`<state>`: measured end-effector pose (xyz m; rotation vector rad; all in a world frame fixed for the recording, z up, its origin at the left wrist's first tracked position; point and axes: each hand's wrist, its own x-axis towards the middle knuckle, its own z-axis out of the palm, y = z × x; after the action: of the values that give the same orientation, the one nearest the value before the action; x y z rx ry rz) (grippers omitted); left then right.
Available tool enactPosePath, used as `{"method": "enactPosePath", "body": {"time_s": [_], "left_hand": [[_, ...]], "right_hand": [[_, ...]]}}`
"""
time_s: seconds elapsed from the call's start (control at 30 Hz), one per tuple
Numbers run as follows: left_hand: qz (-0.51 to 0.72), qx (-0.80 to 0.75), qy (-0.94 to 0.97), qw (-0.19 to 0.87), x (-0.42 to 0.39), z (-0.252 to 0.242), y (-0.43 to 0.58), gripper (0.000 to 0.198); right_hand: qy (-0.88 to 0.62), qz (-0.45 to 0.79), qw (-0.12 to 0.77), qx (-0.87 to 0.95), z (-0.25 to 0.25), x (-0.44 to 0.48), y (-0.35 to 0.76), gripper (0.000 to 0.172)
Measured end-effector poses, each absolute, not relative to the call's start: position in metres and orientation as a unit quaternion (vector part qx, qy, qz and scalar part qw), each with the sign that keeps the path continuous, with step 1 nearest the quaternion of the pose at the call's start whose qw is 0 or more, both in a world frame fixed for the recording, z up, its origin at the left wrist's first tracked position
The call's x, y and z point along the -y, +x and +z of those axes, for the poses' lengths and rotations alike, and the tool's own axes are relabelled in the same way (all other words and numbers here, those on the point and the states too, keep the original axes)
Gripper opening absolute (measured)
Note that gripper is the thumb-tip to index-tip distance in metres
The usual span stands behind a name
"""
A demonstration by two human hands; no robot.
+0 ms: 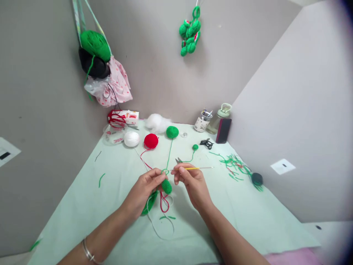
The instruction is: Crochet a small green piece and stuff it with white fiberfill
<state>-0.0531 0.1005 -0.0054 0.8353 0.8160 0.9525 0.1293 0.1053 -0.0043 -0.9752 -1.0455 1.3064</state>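
Over the middle of a pale worktop, backed by a grey wall at the far edge: pinching crochet in the left hand, gripping a hook in the right hand. Widening left and right toward the near side.

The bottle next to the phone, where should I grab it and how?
Probably by the loop handle on the bottle's lid, reaching down from above. The loop sticks up uncovered, while the pen cup stands close on the left and the phone hides the bottle's lower right.
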Motion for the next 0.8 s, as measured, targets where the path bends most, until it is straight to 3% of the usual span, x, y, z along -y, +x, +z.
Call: {"method": "enactPosePath", "body": {"time_s": [0.27, 0.43, 0.53, 0.7, 0.8], "left_hand": [[0.394, -0.441, 0.346, 0.728, -0.111, -0.024, -0.061, 0.036], [0.341, -0.417, 0.327, 0.777, -0.114, -0.033, -0.058, 0.041], [0.328, -0.435, 0.281, 0.79, -0.119, -0.037, -0.06, 0.043], [0.335, -0.463, 0.212, 0.793, -0.123, -0.031, -0.06, 0.05], [0.366, -0.439, 0.209, 0.793, -0.119, -0.022, -0.058, 0.05]], "right_hand": [[-0.503, 0.403, 0.6, 0.474, -0.021, -0.117, 0.138, 0.035], [-0.427, 0.176, 0.458, 0.759, -0.024, -0.119, 0.141, 0.018], [-0.442, 0.088, 0.407, 0.795, -0.02, -0.118, 0.144, 0.017], [-0.496, 0.083, 0.436, 0.746, -0.016, -0.119, 0.155, 0.03], [-0.527, 0.022, 0.403, 0.748, -0.011, -0.122, 0.176, 0.036]]}}
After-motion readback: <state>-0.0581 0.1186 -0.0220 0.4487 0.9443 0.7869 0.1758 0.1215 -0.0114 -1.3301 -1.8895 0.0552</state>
